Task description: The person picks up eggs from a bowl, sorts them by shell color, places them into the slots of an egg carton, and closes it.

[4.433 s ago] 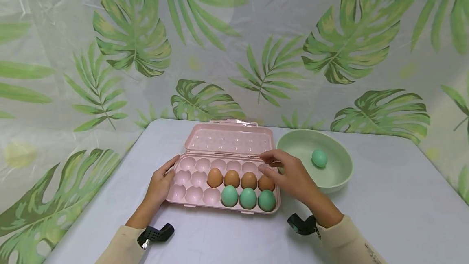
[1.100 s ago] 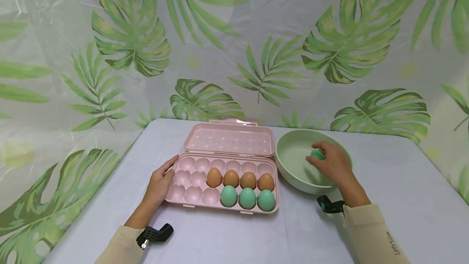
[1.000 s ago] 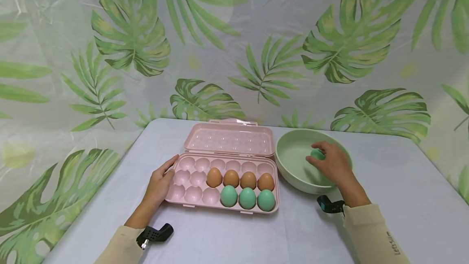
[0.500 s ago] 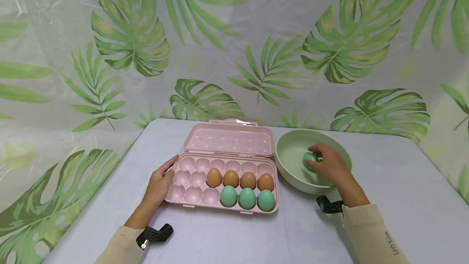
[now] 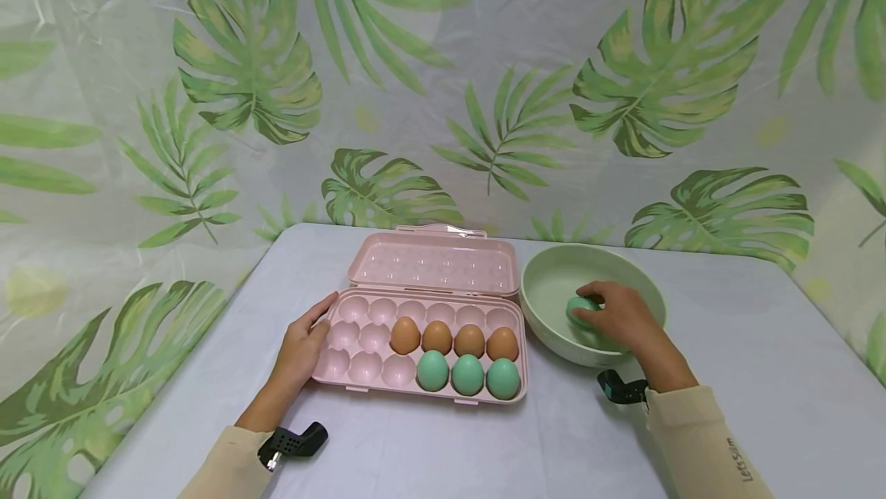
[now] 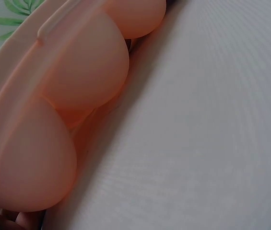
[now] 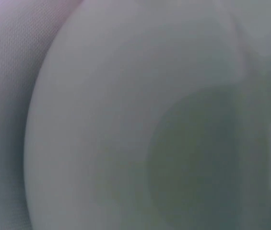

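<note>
A pink egg carton lies on the table with its lid folded back. Brown eggs fill part of its middle row, and three green eggs sit at the right of the front row. My left hand grips the carton's left edge, thumb on the rim; fingertips show under the cups in the left wrist view. Inside the pale green bowl, my right hand pinches another green egg between thumb and fingers. The right wrist view shows just the blurred bowl wall.
The bowl stands right beside the carton's right end. Leaf-patterned sheeting rises behind the white-covered table. A black wrist camera is strapped to each forearm.
My right hand moved from the carton over to the bowl, then took hold of the green egg, which shifted left within the bowl. My left hand stayed on the carton.
</note>
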`<action>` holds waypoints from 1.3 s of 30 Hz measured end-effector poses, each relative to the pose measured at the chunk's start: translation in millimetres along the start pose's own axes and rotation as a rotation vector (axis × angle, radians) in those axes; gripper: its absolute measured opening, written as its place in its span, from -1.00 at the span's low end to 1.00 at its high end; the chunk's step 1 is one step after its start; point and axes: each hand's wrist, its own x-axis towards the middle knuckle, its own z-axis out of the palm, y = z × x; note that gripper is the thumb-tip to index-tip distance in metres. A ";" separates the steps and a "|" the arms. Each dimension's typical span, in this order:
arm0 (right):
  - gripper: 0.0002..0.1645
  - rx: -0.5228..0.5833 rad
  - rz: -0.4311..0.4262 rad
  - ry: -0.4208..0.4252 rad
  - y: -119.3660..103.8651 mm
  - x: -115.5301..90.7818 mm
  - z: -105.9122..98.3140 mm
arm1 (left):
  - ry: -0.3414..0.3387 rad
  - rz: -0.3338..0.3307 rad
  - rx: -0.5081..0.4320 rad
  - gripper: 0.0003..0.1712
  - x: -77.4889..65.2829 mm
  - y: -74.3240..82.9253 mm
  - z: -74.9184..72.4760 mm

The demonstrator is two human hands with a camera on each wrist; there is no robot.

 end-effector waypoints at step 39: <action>-0.53 -0.037 -0.038 -0.014 -2.6 -1.6 3.8 | 0.019 0.010 0.016 -0.48 7.3 -19.9 1.9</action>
